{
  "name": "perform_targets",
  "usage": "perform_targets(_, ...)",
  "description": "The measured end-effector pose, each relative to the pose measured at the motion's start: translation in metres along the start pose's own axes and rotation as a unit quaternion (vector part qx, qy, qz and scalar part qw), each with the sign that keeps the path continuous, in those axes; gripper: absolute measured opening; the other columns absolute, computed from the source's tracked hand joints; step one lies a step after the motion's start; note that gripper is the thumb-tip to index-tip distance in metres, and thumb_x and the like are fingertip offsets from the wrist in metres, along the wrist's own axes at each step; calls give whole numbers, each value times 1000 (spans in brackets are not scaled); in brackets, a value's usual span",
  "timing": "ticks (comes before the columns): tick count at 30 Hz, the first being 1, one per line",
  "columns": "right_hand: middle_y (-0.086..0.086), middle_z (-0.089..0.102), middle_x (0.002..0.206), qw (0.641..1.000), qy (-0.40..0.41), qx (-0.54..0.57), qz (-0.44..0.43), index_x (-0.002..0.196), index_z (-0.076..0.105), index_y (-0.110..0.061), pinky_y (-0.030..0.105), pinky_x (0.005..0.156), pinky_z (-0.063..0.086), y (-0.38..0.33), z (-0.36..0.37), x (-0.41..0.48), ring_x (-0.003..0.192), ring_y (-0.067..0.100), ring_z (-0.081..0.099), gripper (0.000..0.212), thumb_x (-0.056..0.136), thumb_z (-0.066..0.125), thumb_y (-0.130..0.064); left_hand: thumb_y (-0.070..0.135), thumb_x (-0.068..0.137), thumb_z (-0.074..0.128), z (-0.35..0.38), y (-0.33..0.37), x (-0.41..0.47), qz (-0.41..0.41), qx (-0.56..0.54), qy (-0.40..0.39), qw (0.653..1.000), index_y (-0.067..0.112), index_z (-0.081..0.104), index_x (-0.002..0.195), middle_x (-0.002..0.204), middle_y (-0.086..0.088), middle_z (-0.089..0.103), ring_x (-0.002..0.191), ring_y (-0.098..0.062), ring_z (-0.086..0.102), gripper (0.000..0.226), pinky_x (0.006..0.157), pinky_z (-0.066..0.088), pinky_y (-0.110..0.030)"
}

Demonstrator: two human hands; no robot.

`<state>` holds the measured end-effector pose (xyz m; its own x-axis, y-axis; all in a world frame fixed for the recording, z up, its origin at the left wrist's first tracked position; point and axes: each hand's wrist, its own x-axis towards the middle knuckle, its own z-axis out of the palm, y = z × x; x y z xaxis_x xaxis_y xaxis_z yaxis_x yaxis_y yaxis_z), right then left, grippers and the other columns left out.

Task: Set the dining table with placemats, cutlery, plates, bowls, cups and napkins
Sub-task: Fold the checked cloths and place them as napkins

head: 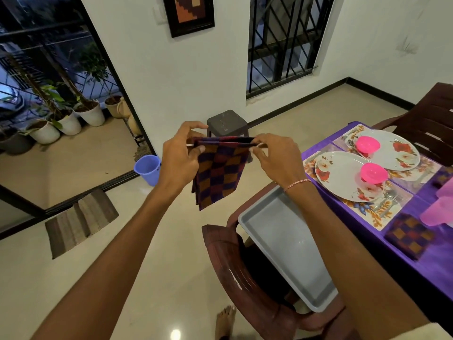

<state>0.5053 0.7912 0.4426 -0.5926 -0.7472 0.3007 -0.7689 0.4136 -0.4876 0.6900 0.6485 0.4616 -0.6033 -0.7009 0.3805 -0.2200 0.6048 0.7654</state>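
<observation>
**Checked napkin held up beside the table**

Purple-and-orange checked napkin [219, 173] hangs in mid-air, left of the purple table [416, 261]. The left hand [180, 155] and right hand [275, 159] each pinch its folded top edge. 2 floral plates [340, 175] carry pink bowls [373, 173] at far right.

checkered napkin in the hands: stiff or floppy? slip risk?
Likely floppy: the checkered napkin hangs limp below the top edge pinched by the left hand and right hand. Probably light, since fingertip pinches alone carry it. The woven-looking cloth seems unlikely to slip.
</observation>
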Motion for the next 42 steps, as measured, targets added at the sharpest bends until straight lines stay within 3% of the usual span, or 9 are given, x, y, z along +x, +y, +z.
perform_targets(3,0,76,105,993,38,109,-13,110,75,-19,26,91,54,-2,-6,1,96,14,69,19,95,71,-31,0,96,66,-5,-4,4,-29,-77,17,996,21,58,131,101,6,71,100,-3,67,42,89,61,-36)
perform_targets(7,-7,70,98,962,34,270,-1,103,67,-20,23,79,61,-8,-13,7,94,7,68,10,94,72,-17,23,93,71,-9,-7,4,-94,-312,11,945,22,57,132,107,-3,75,106,-22,71,42,90,61,-40)
perform_targets(11,7,72,101,898,37,434,67,109,62,-9,31,68,64,-10,-15,6,94,19,75,18,94,72,-10,32,83,76,16,-25,-20,-197,-234,-90,948,28,68,108,98,13,79,96,-12,75,27,95,59,-45)
perform_targets(15,8,76,112,832,-13,519,193,127,55,-16,38,80,64,1,-5,-7,100,23,75,38,95,72,-28,27,96,69,36,-33,-31,-235,-263,-68,933,27,68,114,101,9,79,96,-16,76,18,84,63,-37)
perform_targets(19,2,76,117,824,-158,502,208,129,63,-19,45,87,62,16,20,-33,108,23,73,39,94,72,-32,33,102,60,47,-36,-31,-268,-288,-82,916,25,57,135,116,2,76,102,-19,75,33,86,62,-43)
perform_targets(28,5,78,106,836,-118,483,233,116,65,-17,33,69,62,19,26,-48,96,22,76,28,91,75,-11,31,102,58,47,-40,-26,-267,-266,-121,918,25,49,138,121,2,72,107,-18,72,37,87,61,-36)
perform_targets(34,2,78,107,817,-123,507,246,113,66,-20,33,71,62,17,28,-47,97,22,76,22,93,73,-17,31,105,54,35,-51,-23,-344,-334,-176,860,19,52,142,125,-5,73,115,-26,70,39,95,57,-46)
perform_targets(38,8,78,107,809,-132,514,253,112,66,-15,34,71,62,15,35,-44,101,28,75,24,91,74,-7,25,105,54,23,-54,-20,-344,-267,-210,876,15,47,143,129,-12,69,113,-28,70,39,90,60,-43)
perform_targets(42,13,74,114,794,-126,555,211,112,67,-16,36,77,62,8,28,-36,104,28,74,26,92,70,0,15,100,60,4,-45,-17,-233,-269,-209,911,22,42,135,129,-7,68,107,-19,73,40,85,62,-36)
